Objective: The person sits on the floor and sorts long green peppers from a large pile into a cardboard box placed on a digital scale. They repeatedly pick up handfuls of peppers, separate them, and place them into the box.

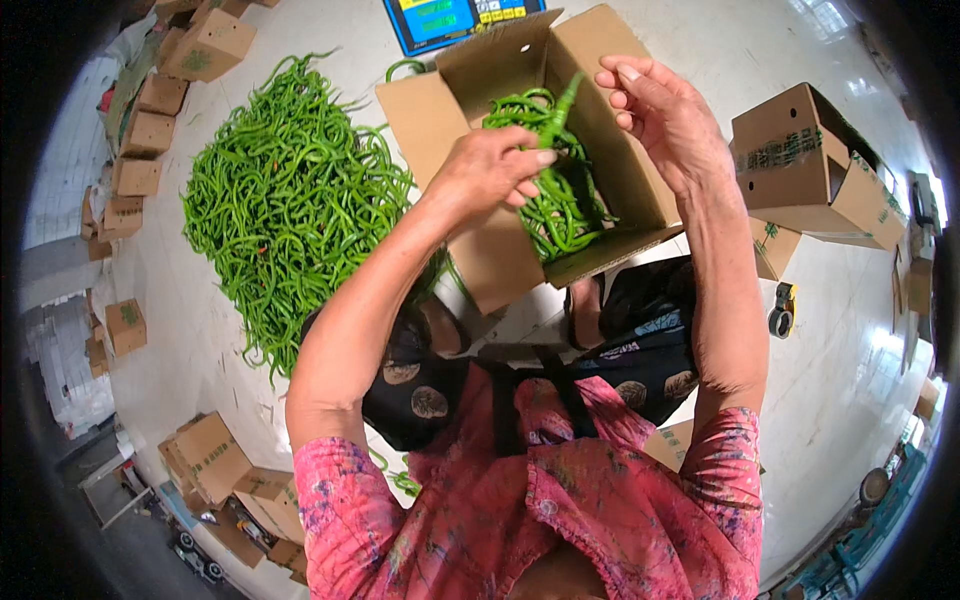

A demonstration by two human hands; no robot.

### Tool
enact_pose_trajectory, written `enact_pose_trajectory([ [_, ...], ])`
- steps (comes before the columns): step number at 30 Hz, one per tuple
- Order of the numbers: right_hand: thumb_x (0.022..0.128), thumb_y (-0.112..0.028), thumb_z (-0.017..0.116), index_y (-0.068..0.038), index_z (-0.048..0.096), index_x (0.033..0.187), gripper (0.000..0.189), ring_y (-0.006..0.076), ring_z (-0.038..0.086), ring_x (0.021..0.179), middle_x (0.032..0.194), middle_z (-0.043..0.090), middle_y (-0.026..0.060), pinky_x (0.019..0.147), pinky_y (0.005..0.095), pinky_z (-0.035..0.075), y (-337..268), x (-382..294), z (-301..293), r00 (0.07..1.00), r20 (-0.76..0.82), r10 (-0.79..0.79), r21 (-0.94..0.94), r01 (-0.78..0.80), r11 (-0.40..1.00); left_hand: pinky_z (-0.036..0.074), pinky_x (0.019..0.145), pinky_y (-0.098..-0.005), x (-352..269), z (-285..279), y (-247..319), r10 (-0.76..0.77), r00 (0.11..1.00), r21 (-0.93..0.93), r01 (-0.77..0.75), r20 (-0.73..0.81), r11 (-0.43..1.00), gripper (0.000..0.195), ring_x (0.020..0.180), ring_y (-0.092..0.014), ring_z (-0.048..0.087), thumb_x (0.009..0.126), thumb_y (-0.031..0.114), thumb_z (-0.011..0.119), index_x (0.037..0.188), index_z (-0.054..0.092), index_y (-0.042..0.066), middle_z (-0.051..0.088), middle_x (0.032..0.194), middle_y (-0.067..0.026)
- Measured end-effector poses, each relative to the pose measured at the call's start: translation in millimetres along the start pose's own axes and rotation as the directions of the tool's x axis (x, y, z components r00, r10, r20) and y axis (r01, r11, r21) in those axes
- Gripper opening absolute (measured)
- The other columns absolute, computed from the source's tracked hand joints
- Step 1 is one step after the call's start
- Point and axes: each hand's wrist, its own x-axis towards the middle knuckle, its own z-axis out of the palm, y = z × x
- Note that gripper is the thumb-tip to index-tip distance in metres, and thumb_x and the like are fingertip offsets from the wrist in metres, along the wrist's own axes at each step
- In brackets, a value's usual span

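Observation:
My left hand (491, 166) grips a long green chili pepper (561, 112) over an open cardboard box (499, 255). The pepper points up and away from the fingers and is slightly blurred. Inside the box lie more green chili peppers (559, 217), mostly along its left side. Above the box's right flap is my right hand (660, 101), its fingers loosely curled and apart, with nothing visible in them. A large heap of green chili peppers (292, 202) spreads over the floor left of the box, with a few red bits among them.
A blue-framed scale panel (465, 22) stands beyond the box. To the right are another open carton (810, 165) and a tape dispenser (782, 311). Small cartons (142, 135) line the left side, and more cartons (214, 457) stand at the lower left.

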Motion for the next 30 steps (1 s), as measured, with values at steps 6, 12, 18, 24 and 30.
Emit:
enact_pose_trajectory([
  [6,0.098,-0.02,0.059,-0.002,0.064,0.119,0.028,0.0033,0.058,0.075,0.101,0.07,0.0038,0.068,0.0162,0.048,10.9,3.4,-6.8,0.991,0.137,0.005,-0.166,0.018,0.986,0.052,0.07,-0.0236,-11.5,-27.4,-1.7,0.128,0.987,0.145,-0.114,-0.092,0.983,0.034,0.076,-0.009,0.062,0.096,0.027,0.061,0.119,0.064,0.003,0.068,0.088,-0.0044],
  [12,0.095,-0.015,0.062,-0.003,0.068,0.104,0.017,0.0054,0.06,0.067,0.087,0.07,0.0028,0.061,0.0166,0.05,6.5,-24.0,26.5,0.997,0.078,-0.012,-0.178,0.026,0.984,0.051,0.08,-0.0257,-62.7,-72.0,-33.1,0.009,0.965,0.128,0.025,-0.261,0.991,0.034,0.085,-0.012,0.065,0.095,0.025,0.061,0.12,0.063,0.002,0.07,0.098,-0.0055],
  [18,0.094,-0.015,0.063,-0.003,0.068,0.104,0.017,0.0051,0.06,0.066,0.088,0.07,0.0029,0.062,0.0165,0.05,3.6,-36.3,46.8,0.996,0.086,-0.009,-0.239,0.03,0.971,0.053,0.073,-0.025,-107.2,-122.3,-123.7,-0.217,0.91,-0.057,0.211,-0.353,0.976,0.036,0.079,-0.013,0.065,0.094,0.02,0.062,0.122,0.061,-0.001,0.069,0.096,-0.0077],
  [24,0.092,-0.014,0.065,-0.002,0.067,0.104,0.017,0.0067,0.06,0.066,0.088,0.07,0.004,0.062,0.0173,0.05,0.6,-35.0,54.7,0.996,0.088,0.015,-0.247,0.007,0.969,0.053,0.081,-0.0323,-102.8,-97.5,-191.2,-0.382,0.923,0.449,0.358,-0.04,0.818,0.044,0.092,-0.021,0.067,0.092,0.025,0.062,0.128,0.057,0.0,0.069,0.106,-0.0124],
  [30,0.092,-0.013,0.065,-0.002,0.068,0.103,0.016,0.0067,0.06,0.067,0.088,0.07,0.0045,0.062,0.0172,0.05,6.0,-36.0,48.1,0.995,0.097,0.008,-0.232,0.014,0.973,0.048,0.098,-0.0406,-115.5,-2.1,-270.3,-0.8,0.596,0.93,0.25,0.071,0.269,0.069,0.121,-0.031,0.058,0.085,0.054,0.062,0.133,0.055,0.004,0.061,0.131,-0.0165],
])
